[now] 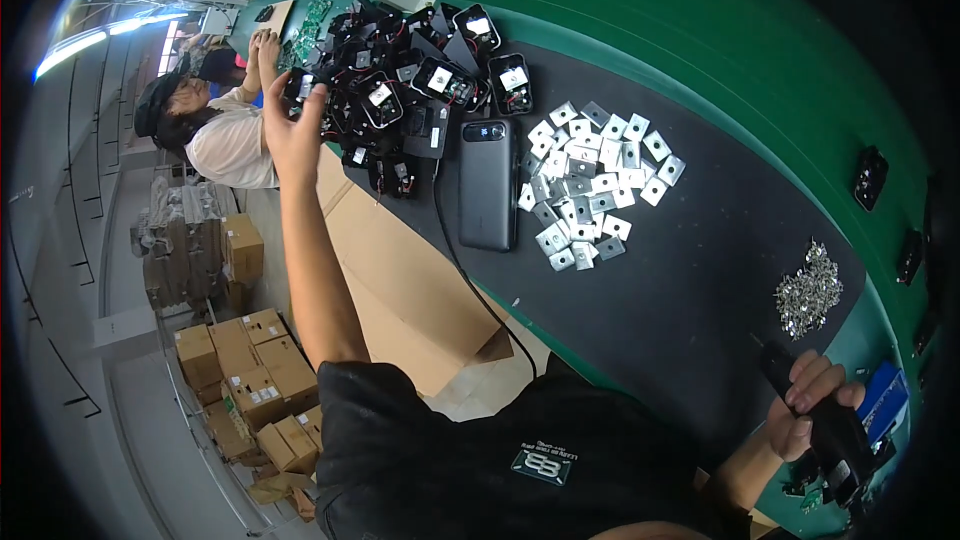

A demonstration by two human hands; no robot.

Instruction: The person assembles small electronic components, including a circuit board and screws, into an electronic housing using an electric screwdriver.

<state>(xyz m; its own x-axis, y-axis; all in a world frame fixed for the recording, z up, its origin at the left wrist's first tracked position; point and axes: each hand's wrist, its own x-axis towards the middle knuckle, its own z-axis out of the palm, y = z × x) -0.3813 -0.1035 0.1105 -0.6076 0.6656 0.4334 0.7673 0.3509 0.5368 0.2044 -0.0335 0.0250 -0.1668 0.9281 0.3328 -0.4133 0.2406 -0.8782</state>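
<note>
One black casing [300,88] in left hand [290,130]

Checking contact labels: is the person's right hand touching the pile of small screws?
Apart. The head view shows the right hand gripping a black power screwdriver, with bare dark mat between it and the screw pile.

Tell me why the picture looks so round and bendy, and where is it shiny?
Head view: a fisheye lens bends the table edge into a curve and leaves black corners; ceiling lights glare white at upper left; the metal plates and screws glint; the left hand looks slightly blurred.
</note>
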